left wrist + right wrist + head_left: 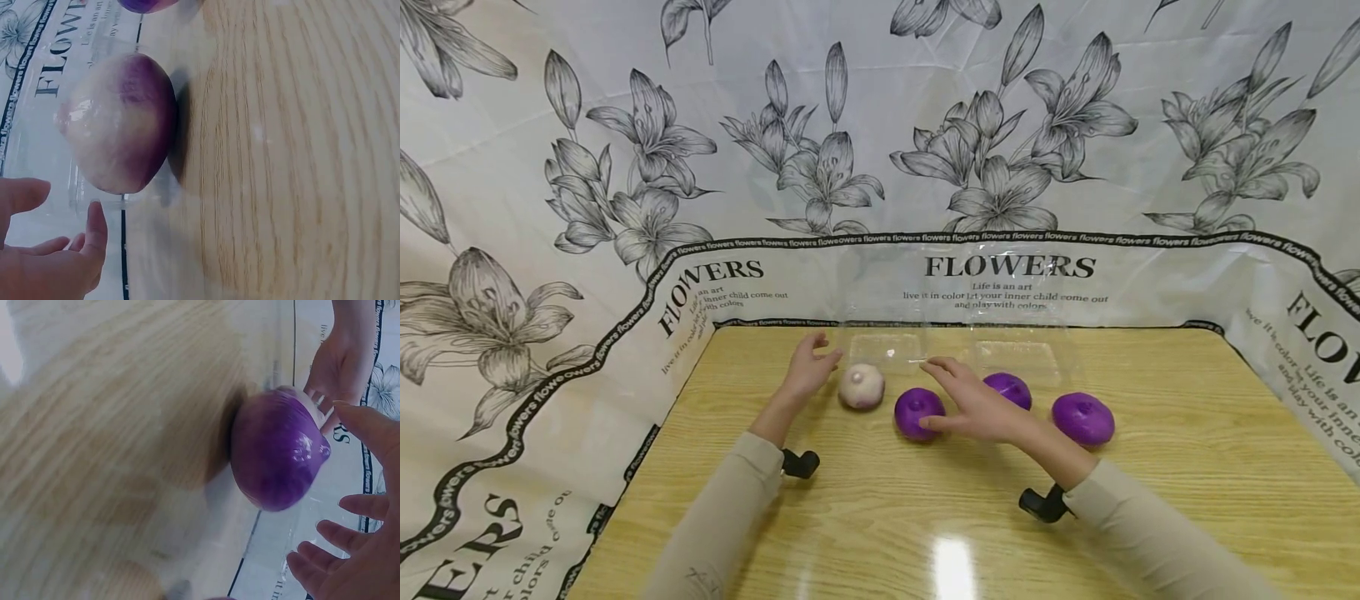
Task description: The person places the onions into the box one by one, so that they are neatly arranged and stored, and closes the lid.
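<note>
at the left of a wood-grain table [865, 517], a left hand [808, 368] is held with fingers parted and nothing gripped, just beside a pale bulb [862, 387]. behind it, a clear container [887, 347] is seen. on such smooth, rounded skin, a grip around the widest part would probably be better kept than a pinch at the tip. farther right, a glossy purple bulb [913, 408] is flanked by a right hand [977, 408], its fingers spread wide, nothing held; whether it is touched by the thumb cannot be told. rolling is best guarded against by fingers set low on opposite sides. beyond that hand, a second purple bulb [1011, 389] is partly hidden; rightmost, a third purple bulb [1082, 418] should be spared a forearm's nudge.
</note>
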A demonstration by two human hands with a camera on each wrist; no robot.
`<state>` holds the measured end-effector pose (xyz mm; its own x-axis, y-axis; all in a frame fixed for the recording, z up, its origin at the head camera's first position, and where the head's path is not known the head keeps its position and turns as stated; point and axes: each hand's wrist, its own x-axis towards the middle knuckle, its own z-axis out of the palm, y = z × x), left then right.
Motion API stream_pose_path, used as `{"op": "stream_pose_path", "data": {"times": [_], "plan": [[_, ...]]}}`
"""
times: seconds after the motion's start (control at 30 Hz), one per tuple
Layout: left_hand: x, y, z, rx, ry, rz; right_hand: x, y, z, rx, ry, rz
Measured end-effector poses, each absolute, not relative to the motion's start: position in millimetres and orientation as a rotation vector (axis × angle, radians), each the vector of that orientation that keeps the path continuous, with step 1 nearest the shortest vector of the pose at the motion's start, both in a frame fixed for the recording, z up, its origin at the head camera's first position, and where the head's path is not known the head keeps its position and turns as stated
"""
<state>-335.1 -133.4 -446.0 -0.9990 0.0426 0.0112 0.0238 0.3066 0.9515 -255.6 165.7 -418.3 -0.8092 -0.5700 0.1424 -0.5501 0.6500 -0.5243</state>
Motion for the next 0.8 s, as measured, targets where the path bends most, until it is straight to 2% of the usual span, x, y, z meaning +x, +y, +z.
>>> {"op": "stream_pose_path", "data": {"times": [0.3, 0.8], "plan": [[-344, -125, -449, -0.104, 2.307, 2.024, -257, 156, -431, -0.977, 2.81, -0.897], [-348, -122, -454, -0.189, 2.061, 2.211, -256, 150, -444, -0.926, 2.767, -0.877]]}}
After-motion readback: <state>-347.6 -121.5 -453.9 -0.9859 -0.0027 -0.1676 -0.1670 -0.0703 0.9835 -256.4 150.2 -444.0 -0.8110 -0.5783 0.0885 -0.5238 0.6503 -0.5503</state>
